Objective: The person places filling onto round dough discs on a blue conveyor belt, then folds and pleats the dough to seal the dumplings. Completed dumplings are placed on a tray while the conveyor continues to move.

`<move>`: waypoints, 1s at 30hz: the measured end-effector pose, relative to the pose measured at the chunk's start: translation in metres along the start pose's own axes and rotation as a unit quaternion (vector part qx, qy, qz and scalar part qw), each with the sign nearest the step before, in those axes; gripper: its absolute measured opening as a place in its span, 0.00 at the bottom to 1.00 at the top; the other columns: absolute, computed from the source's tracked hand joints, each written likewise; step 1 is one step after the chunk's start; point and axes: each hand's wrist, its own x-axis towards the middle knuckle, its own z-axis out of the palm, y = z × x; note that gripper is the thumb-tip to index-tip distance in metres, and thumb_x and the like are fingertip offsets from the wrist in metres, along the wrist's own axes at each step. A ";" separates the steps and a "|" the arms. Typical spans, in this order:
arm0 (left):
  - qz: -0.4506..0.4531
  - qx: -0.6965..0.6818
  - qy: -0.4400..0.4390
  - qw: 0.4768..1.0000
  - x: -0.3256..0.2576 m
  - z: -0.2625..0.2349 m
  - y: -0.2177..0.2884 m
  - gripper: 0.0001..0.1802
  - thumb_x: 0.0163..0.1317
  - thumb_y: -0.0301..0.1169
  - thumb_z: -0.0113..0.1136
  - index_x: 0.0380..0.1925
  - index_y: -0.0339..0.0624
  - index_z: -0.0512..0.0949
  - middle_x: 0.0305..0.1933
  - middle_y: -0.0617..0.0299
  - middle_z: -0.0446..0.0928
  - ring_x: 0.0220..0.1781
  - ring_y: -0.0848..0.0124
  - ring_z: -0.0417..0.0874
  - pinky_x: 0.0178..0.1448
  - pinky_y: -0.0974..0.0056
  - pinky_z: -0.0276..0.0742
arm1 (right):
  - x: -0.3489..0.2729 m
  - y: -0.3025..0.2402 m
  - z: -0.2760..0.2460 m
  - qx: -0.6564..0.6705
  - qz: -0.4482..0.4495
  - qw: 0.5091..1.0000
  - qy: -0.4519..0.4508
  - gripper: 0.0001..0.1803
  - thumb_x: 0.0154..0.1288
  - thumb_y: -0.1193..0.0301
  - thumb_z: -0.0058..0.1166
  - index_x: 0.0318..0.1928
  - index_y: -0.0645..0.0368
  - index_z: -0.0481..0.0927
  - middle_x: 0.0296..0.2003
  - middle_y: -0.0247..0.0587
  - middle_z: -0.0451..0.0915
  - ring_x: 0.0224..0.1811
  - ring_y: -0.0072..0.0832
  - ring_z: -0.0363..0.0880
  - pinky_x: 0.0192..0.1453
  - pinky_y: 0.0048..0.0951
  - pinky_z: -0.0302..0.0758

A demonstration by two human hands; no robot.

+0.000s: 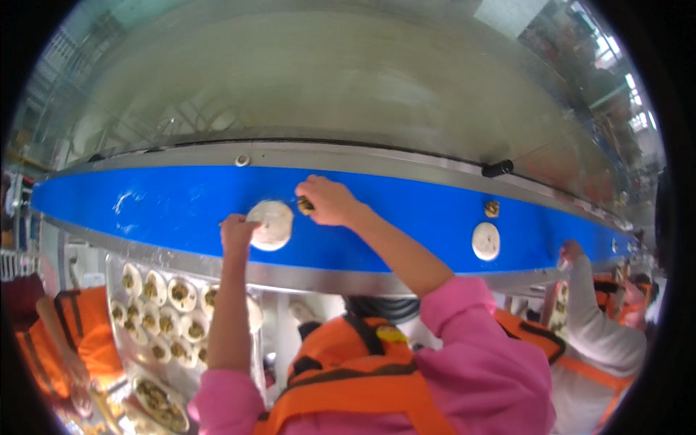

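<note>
On the blue conveyor belt point(174, 206), a flat white dough round point(271, 226) lies between my two hands. My left hand point(238, 233) is closed at the round's left edge, one digit reaching onto the dough. A small dark tip shows at its far side; what it belongs to is unclear. Just right of the round, my right hand point(326, 201) has its fingers wrapped about a clump of brown-green filling point(305, 206), above the belt. Farther right lies another dough round point(486, 241), with a separate filling clump point(492, 209) beyond it.
At lower left, a tray point(114, 290) carries several dough rounds topped with filling. Below it sits a container of filling point(161, 404). A co-worker's hand point(570, 252) is over the belt at right; another person in orange point(87, 333) is at left. A black knob point(497, 169) juts from the far rail.
</note>
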 end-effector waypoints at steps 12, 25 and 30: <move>0.001 -0.583 -0.195 0.789 -0.047 -0.072 -0.006 0.23 0.47 0.29 0.54 0.46 0.38 0.68 0.45 0.58 0.71 0.48 0.67 0.73 0.49 0.64 0.69 | 0.018 -0.110 0.011 0.212 -0.073 0.970 0.096 0.16 0.43 0.77 0.53 0.37 0.60 0.71 0.36 0.47 0.70 0.42 0.41 0.70 0.40 0.37 0.71; -0.013 -0.744 -0.198 0.638 -0.128 -0.060 -0.017 0.38 0.41 0.35 0.63 0.55 0.42 0.60 0.54 0.57 0.65 0.57 0.58 0.64 0.61 0.53 0.59 | -0.089 0.040 -0.096 -0.107 0.271 0.950 0.111 0.20 0.48 0.72 0.53 0.46 0.54 0.74 0.46 0.48 0.72 0.50 0.42 0.69 0.52 0.36 0.68; 0.004 -0.764 -0.194 0.616 -0.152 -0.074 -0.038 0.40 0.42 0.35 0.62 0.58 0.39 0.58 0.57 0.55 0.63 0.59 0.57 0.63 0.63 0.52 0.57 | -0.096 0.071 -0.076 0.036 0.254 0.966 -0.019 0.21 0.40 0.73 0.59 0.41 0.57 0.73 0.43 0.46 0.70 0.46 0.41 0.70 0.50 0.34 0.68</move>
